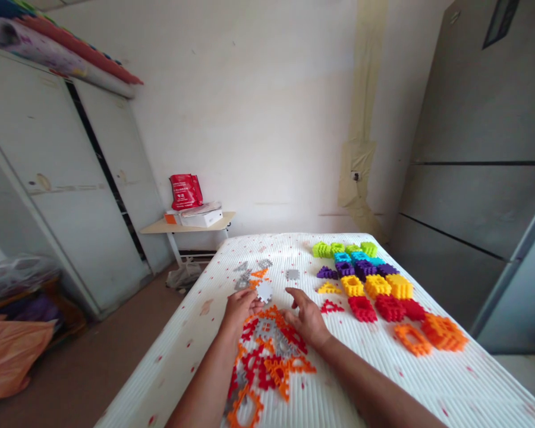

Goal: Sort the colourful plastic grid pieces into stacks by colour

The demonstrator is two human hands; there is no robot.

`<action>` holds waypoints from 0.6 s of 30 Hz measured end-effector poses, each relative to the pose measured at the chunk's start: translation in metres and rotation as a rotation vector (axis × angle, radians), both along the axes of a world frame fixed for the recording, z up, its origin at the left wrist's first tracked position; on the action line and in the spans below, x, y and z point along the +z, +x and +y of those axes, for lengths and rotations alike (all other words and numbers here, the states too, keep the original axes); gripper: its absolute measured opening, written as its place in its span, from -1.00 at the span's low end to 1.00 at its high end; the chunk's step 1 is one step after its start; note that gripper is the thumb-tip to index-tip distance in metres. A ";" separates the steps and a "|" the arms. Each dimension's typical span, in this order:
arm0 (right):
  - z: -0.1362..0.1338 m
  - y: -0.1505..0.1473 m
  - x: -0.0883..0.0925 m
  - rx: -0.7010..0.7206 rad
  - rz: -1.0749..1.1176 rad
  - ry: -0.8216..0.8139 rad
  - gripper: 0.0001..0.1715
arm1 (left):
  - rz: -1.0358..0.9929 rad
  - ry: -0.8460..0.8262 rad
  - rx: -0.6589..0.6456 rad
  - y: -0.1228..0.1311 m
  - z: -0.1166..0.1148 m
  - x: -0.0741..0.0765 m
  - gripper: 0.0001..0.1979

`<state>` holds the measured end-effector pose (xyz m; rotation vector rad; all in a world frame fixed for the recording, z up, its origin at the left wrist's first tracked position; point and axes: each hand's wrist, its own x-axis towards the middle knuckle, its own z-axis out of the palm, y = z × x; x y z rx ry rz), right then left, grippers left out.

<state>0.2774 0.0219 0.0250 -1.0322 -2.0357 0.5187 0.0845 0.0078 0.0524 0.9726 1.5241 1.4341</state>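
My left hand (239, 308) pinches a flat grey interlocking tile (264, 291) just above a loose heap of red, orange and grey tiles (270, 356) on the white bed (348, 380). My right hand (307, 318) rests on the heap's right side, fingers spread and curved, holding nothing. To the right lie sorted rows of stacked tiles: green (343, 248), blue (354, 257), purple (356, 270), yellow (377, 286), red (381, 308) and orange (432, 336).
A few grey tiles (254, 270) lie beyond my hands. A small table (187, 226) with a red bag (185, 191) and white boxes stands by the far wall. A wardrobe (57, 196) is at left, grey panels (481, 178) at right, bags (9, 356) on the floor.
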 end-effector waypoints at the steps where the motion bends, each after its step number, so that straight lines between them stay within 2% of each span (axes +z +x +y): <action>1: 0.001 -0.007 0.001 -0.012 0.010 -0.005 -0.41 | -0.044 0.000 -0.029 0.004 -0.001 0.001 -0.71; 5: 0.005 -0.030 0.006 -0.044 0.018 -0.006 -0.39 | -0.179 0.031 -0.133 0.011 -0.002 0.004 -0.73; 10: 0.011 -0.043 0.009 -0.045 0.021 -0.013 -0.42 | -0.179 0.043 -0.211 0.011 -0.004 -0.001 -0.73; 15: 0.024 -0.038 0.019 0.005 -0.113 0.019 -0.48 | 0.055 -0.005 -0.227 0.004 -0.001 0.002 -0.71; 16: 0.030 -0.035 0.024 -0.020 -0.166 0.023 -0.50 | 0.135 -0.002 -0.189 -0.002 0.000 0.005 -0.69; 18: 0.044 -0.027 0.034 -0.138 -0.317 0.003 -0.58 | 0.330 0.053 -0.029 -0.019 0.000 0.011 -0.63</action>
